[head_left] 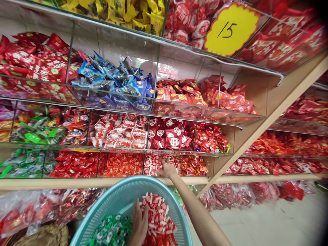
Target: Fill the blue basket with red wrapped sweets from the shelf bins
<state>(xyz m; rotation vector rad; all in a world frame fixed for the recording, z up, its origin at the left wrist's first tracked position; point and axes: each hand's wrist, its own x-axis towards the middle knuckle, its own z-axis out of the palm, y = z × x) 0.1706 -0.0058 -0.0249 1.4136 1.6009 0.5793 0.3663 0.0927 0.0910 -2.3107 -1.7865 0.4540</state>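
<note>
My left hand [139, 218] is inside a teal plastic basket [123, 186], its fingers stretched upward. It lies between a heap of green-wrapped candies [111, 230] and a pile of red-and-white wrapped candies [155, 208], touching the edge of the red pile. Farther forward, my right hand [168, 169] reaches into a low shelf bin of red-and-white candies [152, 165]. Its thumb and fingers are apart, with nothing visible between them; some fingertips are hard to make out. Solid red packets [166, 240] sit at the basket's near side.
Clear dividers split the tiered shelves into bins, including blue packets [110, 80] and dark red packets [173, 133]. A yellow price tag [232, 29] reads 15. Below the wooden shelf edge [64, 183] are bagged candies [228, 196]. A slanting wooden panel [258, 126] stands right.
</note>
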